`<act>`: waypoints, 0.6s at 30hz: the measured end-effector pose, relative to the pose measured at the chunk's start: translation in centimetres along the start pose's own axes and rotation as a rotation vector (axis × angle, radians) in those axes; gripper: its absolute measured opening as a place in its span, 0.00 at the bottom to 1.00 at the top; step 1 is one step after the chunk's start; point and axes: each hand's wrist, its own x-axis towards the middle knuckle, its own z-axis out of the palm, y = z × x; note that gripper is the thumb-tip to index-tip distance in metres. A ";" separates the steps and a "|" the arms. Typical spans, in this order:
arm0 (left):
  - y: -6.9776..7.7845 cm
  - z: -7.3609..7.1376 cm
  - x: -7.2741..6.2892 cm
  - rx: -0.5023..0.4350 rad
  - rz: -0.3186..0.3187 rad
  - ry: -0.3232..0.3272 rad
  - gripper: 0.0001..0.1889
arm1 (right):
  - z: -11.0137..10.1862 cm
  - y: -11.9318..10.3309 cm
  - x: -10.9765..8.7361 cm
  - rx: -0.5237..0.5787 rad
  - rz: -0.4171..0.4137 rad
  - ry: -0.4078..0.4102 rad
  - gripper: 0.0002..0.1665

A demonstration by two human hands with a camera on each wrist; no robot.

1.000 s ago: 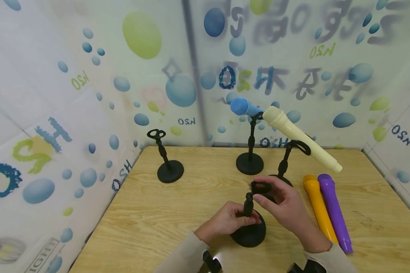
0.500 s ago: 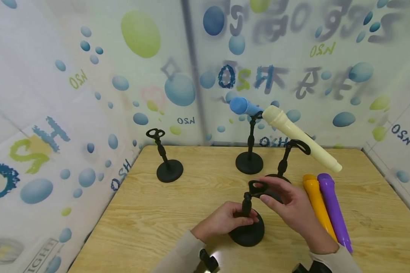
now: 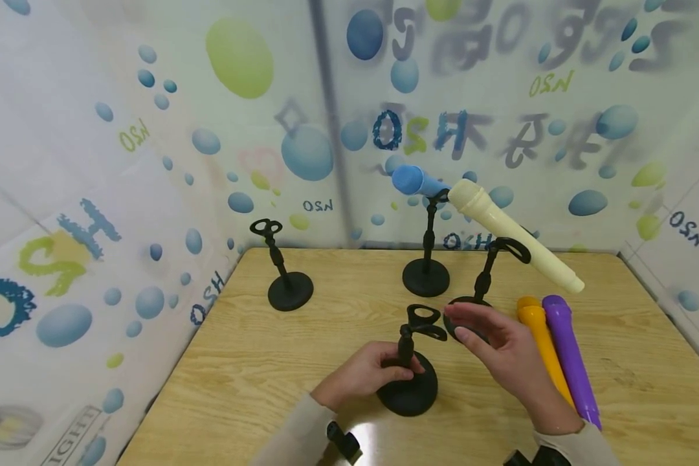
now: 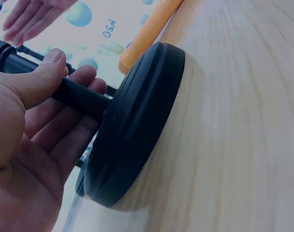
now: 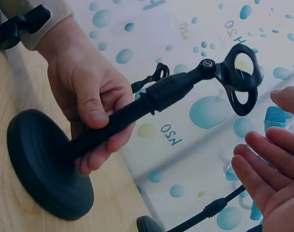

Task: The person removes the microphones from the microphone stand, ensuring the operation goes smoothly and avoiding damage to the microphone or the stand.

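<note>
My left hand [image 3: 369, 375] grips the post of a black microphone stand [image 3: 406, 388], thumb and fingers wrapped round it just above the round base. In the left wrist view the base [image 4: 142, 125] looks slightly tilted against the table. The stand's clip [image 5: 243, 79] has two loops and carries no microphone. Just right of that clip, my right hand [image 3: 501, 349] is held apart from it, fingers extended and holding nothing. Behind the right hand, a cream microphone [image 3: 512, 233] sits slanted in another stand's clip.
A blue microphone [image 3: 416, 182] rests in a stand [image 3: 426, 278] at the back. Another stand [image 3: 290, 291] with a bare clip is at the back left. Orange [image 3: 544, 356] and purple [image 3: 571, 362] microphones lie side by side on the table [image 3: 227, 388], right of my right hand.
My right hand has come away from the clip, which it was touching a second ago. The left hand has shifted the stand slightly to the left.
</note>
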 end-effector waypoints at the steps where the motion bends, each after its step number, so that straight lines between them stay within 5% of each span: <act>1: 0.0 -0.2 -0.2 0.011 0.002 0.007 0.08 | 0.0 0.1 0.0 -0.004 0.001 -0.003 0.21; 18: -0.5 -2.5 -1.7 0.047 -0.075 0.248 0.05 | 3.1 2.0 0.7 -0.034 0.130 -0.125 0.17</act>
